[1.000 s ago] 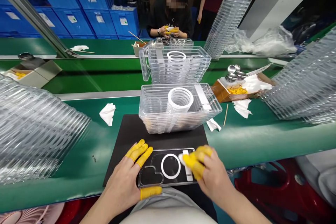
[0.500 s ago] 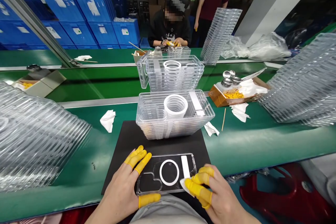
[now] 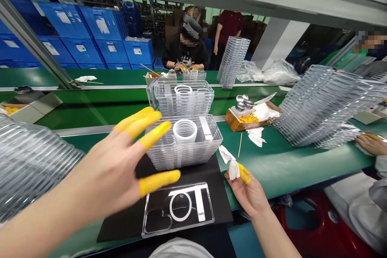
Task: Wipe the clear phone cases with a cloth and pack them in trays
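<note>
A clear phone case (image 3: pixel 178 209) with a white ring and white strip lies on the black mat (image 3: pixel 193 173) close to me. My left hand (image 3: pixel 121 165), yellow cots on its fingertips, is raised above the mat with fingers spread and nothing in it. My right hand (image 3: pixel 246 187) hovers at the mat's right edge, pinching a small white wipe (image 3: pixel 233 169). Behind the case stands a stack of clear cases (image 3: pixel 183 141) on the mat's far end.
A second case stack (image 3: pixel 181 96) stands farther back. Tall leaning stacks rise at left (image 3: pixel 30 165) and right (image 3: pixel 323 109). A brown box (image 3: pixel 250 115) with yellow cots and metal tins, white wipes and a stick lie on the green belt. Another person's hand (image 3: pixel 370 143) rests at right; people work opposite.
My left hand lifted off the case and rose toward the camera, fingers spreading. My right hand pulled away to the right with the wipe. The view tilted up and the case lies free.
</note>
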Tool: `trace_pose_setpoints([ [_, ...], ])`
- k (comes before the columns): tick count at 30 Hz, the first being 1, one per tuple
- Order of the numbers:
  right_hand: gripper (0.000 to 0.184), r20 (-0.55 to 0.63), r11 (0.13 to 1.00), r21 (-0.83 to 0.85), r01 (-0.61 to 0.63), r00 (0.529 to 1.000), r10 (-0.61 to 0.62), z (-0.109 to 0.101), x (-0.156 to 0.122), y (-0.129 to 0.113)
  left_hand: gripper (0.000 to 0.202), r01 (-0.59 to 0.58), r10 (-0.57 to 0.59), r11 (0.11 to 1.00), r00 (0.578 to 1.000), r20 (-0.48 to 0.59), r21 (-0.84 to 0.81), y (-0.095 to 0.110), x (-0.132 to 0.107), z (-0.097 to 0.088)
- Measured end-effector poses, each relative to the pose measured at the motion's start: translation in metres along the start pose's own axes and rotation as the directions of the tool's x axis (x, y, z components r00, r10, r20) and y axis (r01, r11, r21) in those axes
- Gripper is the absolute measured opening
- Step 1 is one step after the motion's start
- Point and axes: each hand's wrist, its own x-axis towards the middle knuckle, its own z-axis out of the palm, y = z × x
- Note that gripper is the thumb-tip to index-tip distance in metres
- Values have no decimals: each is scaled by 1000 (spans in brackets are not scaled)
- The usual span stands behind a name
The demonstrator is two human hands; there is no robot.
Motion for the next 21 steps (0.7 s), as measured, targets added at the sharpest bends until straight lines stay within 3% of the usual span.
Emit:
trace_pose_setpoints([
  [2,32,18,1000,4,14,1000,-14,-1,-1,1,84,-77,73,997,989,132,26,-10,39,3],
  [4,33,31,1000,8,26,999,-26,-1,-1,2,91,-23,14,999,961,276,30,-19,65,9],
  [6,32,32,999,14,37,999,-37,-2,-1,3,93,46,-55,998,936,347,34,-21,74,11],
  [7,31,30,999,16,41,999,-42,-2,-2,3,92,55,-65,998,941,331,41,-18,72,8],
  [11,32,11,998,3,55,998,-55,-3,-3,4,83,-38,32,993,998,63,109,15,27,-7],
  [13,32,1,998,-21,62,998,-62,-2,-4,4,80,-89,85,993,995,59,72,33,-10,-1],
  [16,29,-6,992,-80,93,996,-94,2,-4,5,80,-164,163,986,973,166,-4,45,-62,34],
  [19,25,13,973,-183,141,990,-141,3,-7,5,85,-61,59,998,966,252,-3,40,-93,73],
  [21,23,44,947,-272,173,985,-168,4,-11,5,88,-14,17,1000,962,272,-13,36,-101,87],
])
